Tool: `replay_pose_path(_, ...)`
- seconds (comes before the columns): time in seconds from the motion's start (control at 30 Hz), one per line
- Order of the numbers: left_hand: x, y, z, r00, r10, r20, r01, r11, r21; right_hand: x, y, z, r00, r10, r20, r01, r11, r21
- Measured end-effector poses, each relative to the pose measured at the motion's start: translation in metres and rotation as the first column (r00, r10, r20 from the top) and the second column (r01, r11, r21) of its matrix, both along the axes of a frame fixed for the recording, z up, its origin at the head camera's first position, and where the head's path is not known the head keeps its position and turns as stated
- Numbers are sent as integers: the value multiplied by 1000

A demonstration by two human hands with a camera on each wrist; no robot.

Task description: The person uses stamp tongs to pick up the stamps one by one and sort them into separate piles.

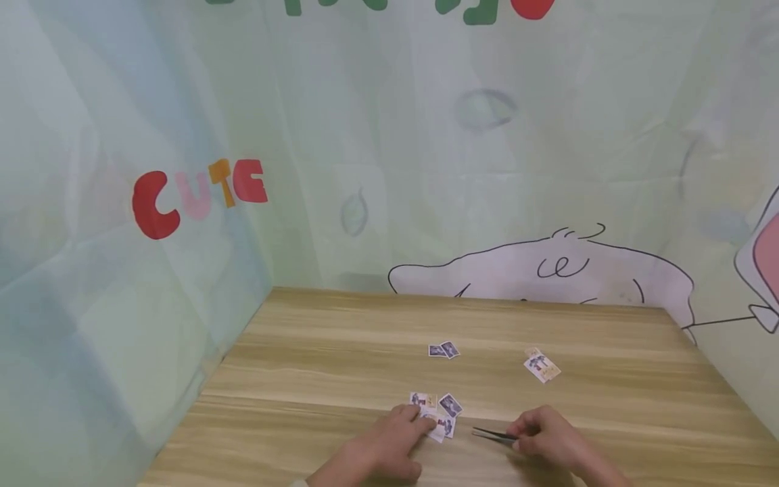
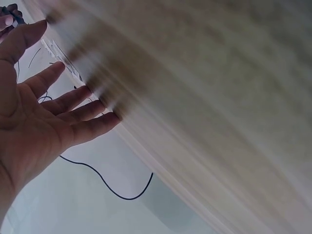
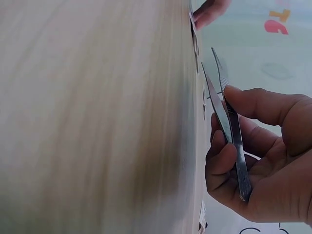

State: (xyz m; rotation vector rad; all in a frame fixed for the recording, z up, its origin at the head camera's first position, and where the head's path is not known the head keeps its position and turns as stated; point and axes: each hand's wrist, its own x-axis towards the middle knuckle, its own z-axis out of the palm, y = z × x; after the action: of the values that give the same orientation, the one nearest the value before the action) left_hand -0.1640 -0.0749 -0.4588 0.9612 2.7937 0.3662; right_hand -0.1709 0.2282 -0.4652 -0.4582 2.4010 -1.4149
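My right hand (image 1: pixel 548 436) holds a pair of metal tweezers (image 3: pixel 229 117) between thumb and fingers. Their two tips stand apart, pointing left toward a loose pile of small stamp-like printed papers (image 1: pixel 439 429), with no paper between them. With its fingers spread and fairly straight, my left hand (image 1: pixel 395 439) has its fingertips at the left side of this pile and covers part of it. In the left wrist view the fingertips (image 2: pixel 117 116) come down at the tabletop. A dark purple paper (image 1: pixel 450 405) lies at the pile's upper right, and a pale one with figures (image 1: pixel 422 400) at its upper left.
Farther back on the wooden table (image 1: pixel 316 352), two dark purple papers (image 1: pixel 443 350) overlap. To the right lies a small stack of pale, figured papers (image 1: pixel 542 367). A printed cloth backdrop (image 1: pixel 365 135) hangs behind and along the table's sides.
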Motion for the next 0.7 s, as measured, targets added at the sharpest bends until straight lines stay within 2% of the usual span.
replay_pose_path(0.2,-2,-1,1,1000,-11,-12,11,1000,-9,-1,-8,-2,1000,0,12,0,1000,13)
replay_pose_path(0.43,-2,-1,2,1000,-7,4,7,1000,-13,-5,-20,-5,999,29,-26,-29,999,23)
replay_pose_path(0.7,-2,0,2,1000,-9,5,9,1000,-24,-6,-27,-3,999,30,-32,-29,999,28)
